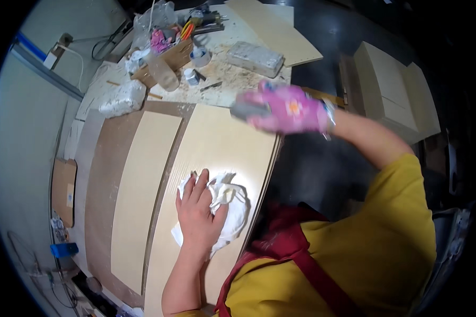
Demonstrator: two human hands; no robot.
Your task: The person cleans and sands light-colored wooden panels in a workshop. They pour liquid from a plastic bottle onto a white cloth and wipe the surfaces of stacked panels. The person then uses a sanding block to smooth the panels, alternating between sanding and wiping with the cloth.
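My left hand (200,215) lies on a bunched white cloth (235,216), fingers stretched out and apart, pressing it on a long pale wood-grain board (222,138). Some folds of the cloth rise between its thumb and forefinger. My right hand (293,108), in a pink flowered glove, is closed round a dark grey block (247,110) at the board's far end. Motion blurs this hand, and the block's exact kind is unclear. To the left, a narrower pale board (145,195) lies alongside, separated by a dark gap.
On the far whitish table stand a dusty rectangular block (255,58), a small white bottle (191,77), a tape roll (200,56) and a clear plastic bottle (163,73). A white wrapped bundle (122,99) sits at the left. Pale panels (388,90) stand at the right.
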